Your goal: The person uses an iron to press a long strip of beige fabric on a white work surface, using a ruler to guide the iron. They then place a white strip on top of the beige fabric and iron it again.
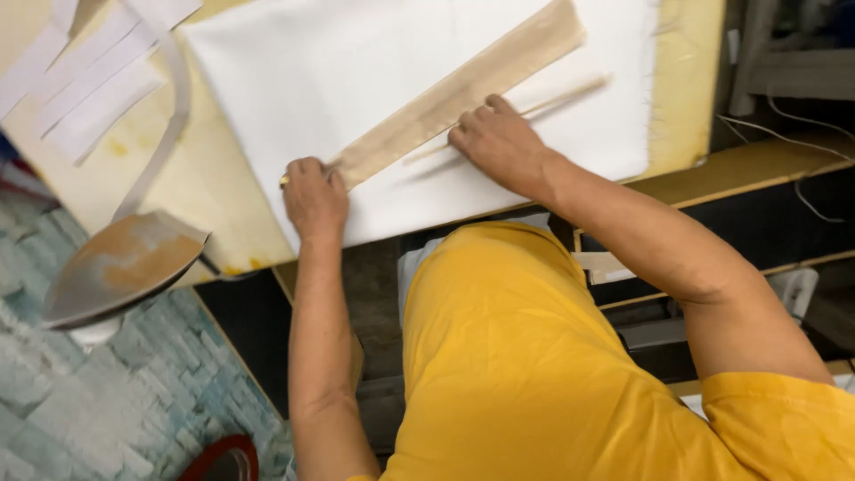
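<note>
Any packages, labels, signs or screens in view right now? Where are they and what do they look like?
None in view.
The hands rest on a tan strip on white cloth.
Plain white strips lie at top left, unmarked.

Yellow short-sleeved garment; bare forearms; possibly finger ring.

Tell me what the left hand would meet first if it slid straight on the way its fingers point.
Likely the beige fabric strip: the left hand already pinches its near end, over the white cloth.
</note>
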